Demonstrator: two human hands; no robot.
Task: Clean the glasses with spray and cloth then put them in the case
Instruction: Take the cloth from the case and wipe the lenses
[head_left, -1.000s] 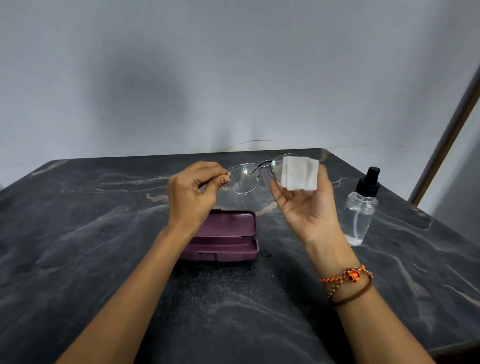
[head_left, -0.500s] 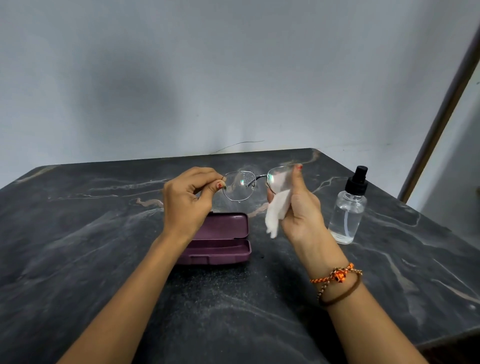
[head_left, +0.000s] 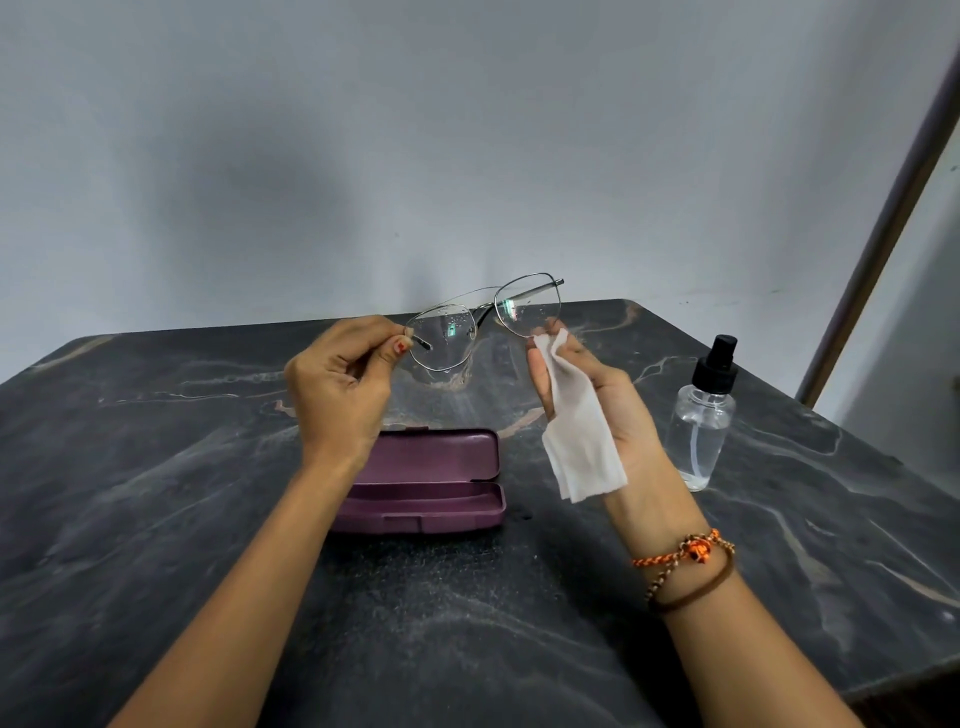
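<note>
Thin metal-framed glasses are held up above the table, droplets showing on the lenses. My left hand pinches the frame at its left end between thumb and fingers. My right hand holds a white cloth that hangs down over the palm, its fingertips pinching the cloth against the lower edge of the right lens. A purple glasses case lies open on the table below my hands. A clear spray bottle with a black pump top stands upright to the right.
A dark marbled table carries everything; its far edge meets a plain grey wall. A brown frame strip runs diagonally at the right. Bracelets circle my right wrist.
The glasses have risen and tilted, right lens higher. My right hand has turned palm-up, so the cloth now hangs over the palm with only the fingertips at the right lens.
</note>
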